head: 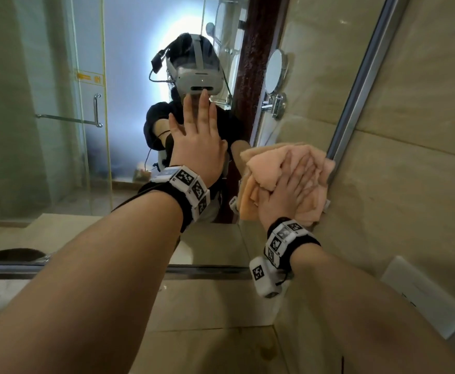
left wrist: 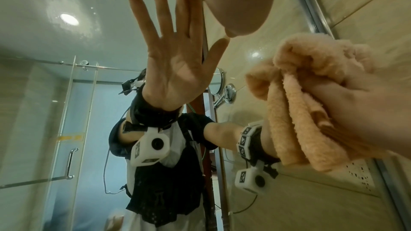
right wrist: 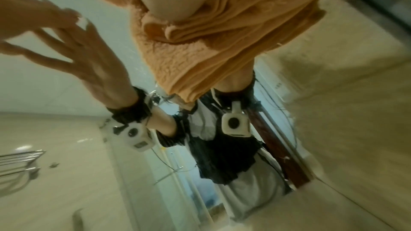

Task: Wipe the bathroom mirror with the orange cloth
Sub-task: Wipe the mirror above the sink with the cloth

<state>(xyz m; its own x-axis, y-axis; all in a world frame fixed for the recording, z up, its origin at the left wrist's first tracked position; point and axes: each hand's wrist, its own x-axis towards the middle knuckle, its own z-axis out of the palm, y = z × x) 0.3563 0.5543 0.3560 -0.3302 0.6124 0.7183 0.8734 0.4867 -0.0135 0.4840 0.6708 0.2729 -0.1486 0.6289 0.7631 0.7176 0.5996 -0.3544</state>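
Note:
The bathroom mirror (head: 45,103) fills the view ahead, and its metal frame (head: 361,76) runs up the right side. My left hand (head: 194,125) lies flat on the glass with straight, slightly spread fingers, and its reflection meets it in the left wrist view. My right hand (head: 288,190) presses the bunched orange cloth (head: 272,163) against the glass, right beside the frame. Its fingers lie spread on the cloth. The left wrist view shows the cloth (left wrist: 311,62) folded up over the right hand (left wrist: 367,111). In the right wrist view the cloth (right wrist: 200,45) hangs below my palm.
The mirror reflects a glass shower door (head: 86,112) and a round shaving mirror (head: 275,71) on a chrome arm. A beige stone counter (head: 207,306) lies under the mirror. A tiled wall (head: 423,130) with a white box (head: 423,295) stands close on the right.

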